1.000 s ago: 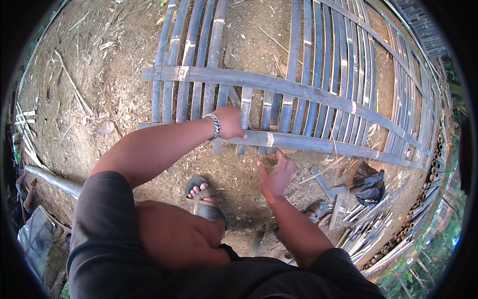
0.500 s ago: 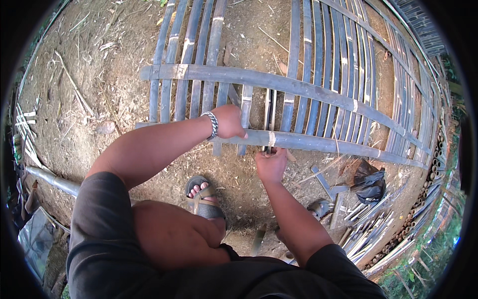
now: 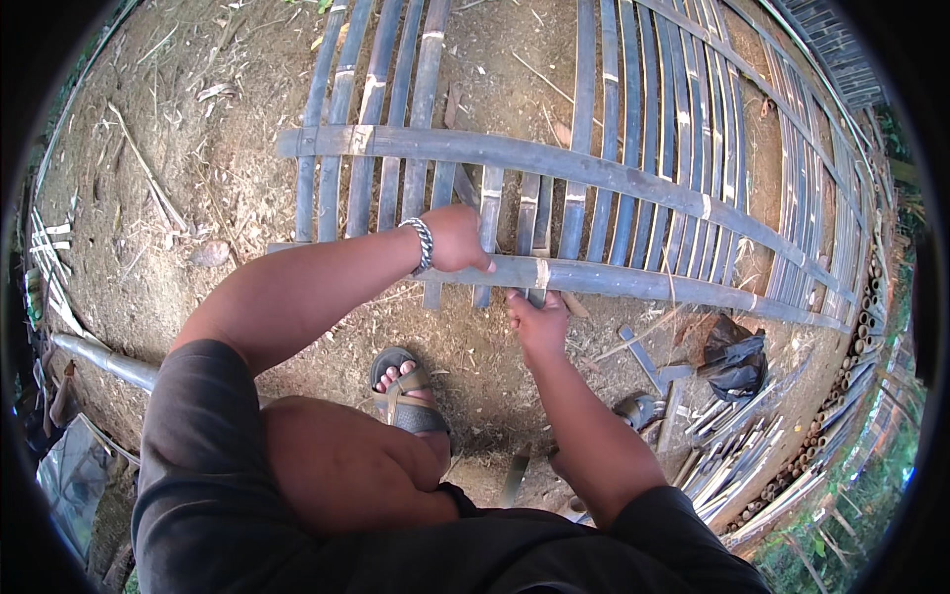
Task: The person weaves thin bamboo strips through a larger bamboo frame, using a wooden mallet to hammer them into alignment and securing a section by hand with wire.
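A lattice of split grey-green bamboo lies in front of me, long slats crossed by a far crosspiece (image 3: 485,149) and a near crosspiece (image 3: 623,281). My left hand (image 3: 458,238), with a chain bracelet at its wrist, is closed round the near crosspiece, the thumb along its face. Just right of it, my right hand (image 3: 540,322) pinches the near end of a bamboo slat (image 3: 527,213) below that crosspiece. A second narrow slat (image 3: 542,220) lies right beside it. Both pass under the crosspieces. The right fingertips are partly hidden.
My sandalled foot (image 3: 408,401) stands on bare soil behind the lattice. To the right are a black plastic bag (image 3: 734,358), flat offcuts (image 3: 643,358) and a heap of split strips (image 3: 737,450). A bamboo pole (image 3: 104,359) lies at left.
The slats in my right hand have turned from edge-on to showing their flat faces. My right hand has rotated and shifted slightly nearer. The left hand keeps its place.
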The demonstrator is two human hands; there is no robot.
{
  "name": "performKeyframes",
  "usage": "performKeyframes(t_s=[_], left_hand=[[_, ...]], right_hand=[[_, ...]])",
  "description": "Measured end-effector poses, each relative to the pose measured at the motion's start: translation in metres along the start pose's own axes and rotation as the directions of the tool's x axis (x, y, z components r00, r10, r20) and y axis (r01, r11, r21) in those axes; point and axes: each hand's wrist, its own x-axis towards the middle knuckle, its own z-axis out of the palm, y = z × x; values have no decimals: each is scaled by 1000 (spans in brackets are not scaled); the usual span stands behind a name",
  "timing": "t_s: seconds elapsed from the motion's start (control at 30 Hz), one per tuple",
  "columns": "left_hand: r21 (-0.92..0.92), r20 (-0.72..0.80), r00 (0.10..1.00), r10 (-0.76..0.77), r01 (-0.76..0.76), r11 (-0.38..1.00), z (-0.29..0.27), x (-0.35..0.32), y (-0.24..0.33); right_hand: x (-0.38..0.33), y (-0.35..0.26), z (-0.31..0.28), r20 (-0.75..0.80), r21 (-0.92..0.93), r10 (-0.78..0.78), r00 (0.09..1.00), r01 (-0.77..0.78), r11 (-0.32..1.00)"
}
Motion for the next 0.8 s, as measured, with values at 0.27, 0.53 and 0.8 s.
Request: performKeyframes(t_s=[0.27,0.53,0.8], left_hand=[[9,26,1000,5,-5,1000,-5,-2,4],[27,22,999,-25,24,999,0,0,0],[12,22,999,-28,28,1000,2,2,-2]], right_hand=[[-3,11,10,273,-62,-37,961,57,996],[-11,-2,13,78,-750,-394,916,314,582],[4,0,5,33,-790,-537,843,351,502]])
